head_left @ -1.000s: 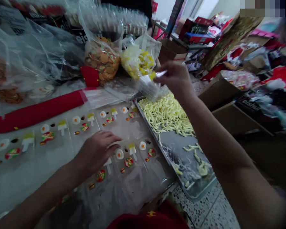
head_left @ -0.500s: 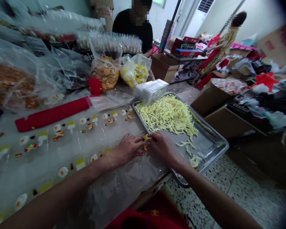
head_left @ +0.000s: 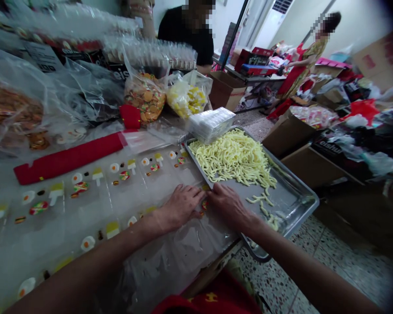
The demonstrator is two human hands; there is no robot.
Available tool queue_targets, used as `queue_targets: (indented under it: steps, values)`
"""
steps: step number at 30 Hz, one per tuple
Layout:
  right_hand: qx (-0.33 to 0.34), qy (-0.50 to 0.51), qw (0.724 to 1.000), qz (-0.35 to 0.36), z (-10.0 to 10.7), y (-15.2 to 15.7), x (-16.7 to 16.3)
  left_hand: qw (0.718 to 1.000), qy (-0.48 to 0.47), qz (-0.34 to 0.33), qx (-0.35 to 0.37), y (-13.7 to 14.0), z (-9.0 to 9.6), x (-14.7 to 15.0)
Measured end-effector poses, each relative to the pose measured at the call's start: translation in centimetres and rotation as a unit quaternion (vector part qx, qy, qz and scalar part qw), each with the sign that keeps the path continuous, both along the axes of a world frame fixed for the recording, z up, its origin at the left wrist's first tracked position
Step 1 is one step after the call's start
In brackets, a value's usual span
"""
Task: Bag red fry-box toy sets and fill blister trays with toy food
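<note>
My left hand (head_left: 181, 205) lies with its fingers stretched out on a clear plastic sheet (head_left: 94, 203) divided into pockets. My right hand (head_left: 227, 203) is closed, its fingertips pinched at a small yellow piece (head_left: 205, 187) that they mostly cover. Between the hands is a small pizza-like miniature (head_left: 204, 204). Rows of miniatures lie across the sheet, among them a fried egg (head_left: 87, 243), a yellow-and-white popsicle-like piece (head_left: 56, 192) and a burger (head_left: 20, 219). Right of my right hand, a metal tray (head_left: 293, 196) bears a heap of pale yellow wavy strips (head_left: 236, 152).
A stack of clear plastic (head_left: 212, 122) rests on the tray's far edge. Behind the sheet are a red strip (head_left: 68, 159), a bag of brown miniatures (head_left: 146, 102) and a bag of yellow-and-white pieces (head_left: 190, 98). Two people are farther back; cardboard boxes (head_left: 301, 131) stand at right.
My right hand has turned and its fingers have curled in more, covering more of the yellow piece. My left hand stays on the sheet. The view has shifted slightly.
</note>
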State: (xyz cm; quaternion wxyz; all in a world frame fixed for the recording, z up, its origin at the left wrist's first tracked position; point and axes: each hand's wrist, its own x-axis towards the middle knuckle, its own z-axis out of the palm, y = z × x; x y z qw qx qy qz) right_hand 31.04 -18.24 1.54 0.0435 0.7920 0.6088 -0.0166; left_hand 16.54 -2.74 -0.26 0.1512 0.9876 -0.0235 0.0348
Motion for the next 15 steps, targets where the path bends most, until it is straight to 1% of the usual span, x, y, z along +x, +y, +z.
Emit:
queue_targets:
  steps: [2, 4, 6, 8, 9, 10, 13, 15]
  values:
    - [-0.019, 0.008, 1.0, 0.009, 0.1, 0.5, 0.0, 1.0, 0.008, -0.004, 0.019, -0.1, 0.3, 0.3]
    - [-0.008, 0.071, 0.997, 0.008, 0.8, 1.0, 0.5, 1.0, 0.015, -0.004, 0.027, -0.1, 0.8, 0.5]
    - [0.045, 0.143, 0.989, -0.001, 2.1, 1.9, 1.5, 0.999, 0.025, 0.002, 0.033, -0.1, 1.1, 0.8]
    - [0.107, 0.171, 0.979, -0.012, 3.4, 3.6, 2.7, 0.998, 0.023, 0.013, 0.054, -0.4, 1.2, 1.1]
    - [0.125, 0.165, 0.978, -0.017, 3.9, 4.7, 3.4, 0.997, 0.019, 0.015, 0.071, -0.6, 1.1, 1.2]
    - [0.129, 0.152, 0.98, -0.018, 4.3, 6.1, 4.0, 0.996, 0.015, 0.012, 0.091, -1.0, 1.0, 1.3]
    - [0.106, 0.099, 0.989, -0.014, 4.3, 10.6, 5.6, 0.99, 0.002, -0.012, 0.141, -2.2, 0.5, 1.7]
    - [0.078, 0.043, 0.996, -0.004, 3.8, 13.6, 6.3, 0.988, 0.002, -0.021, 0.151, -2.7, 0.4, 2.0]
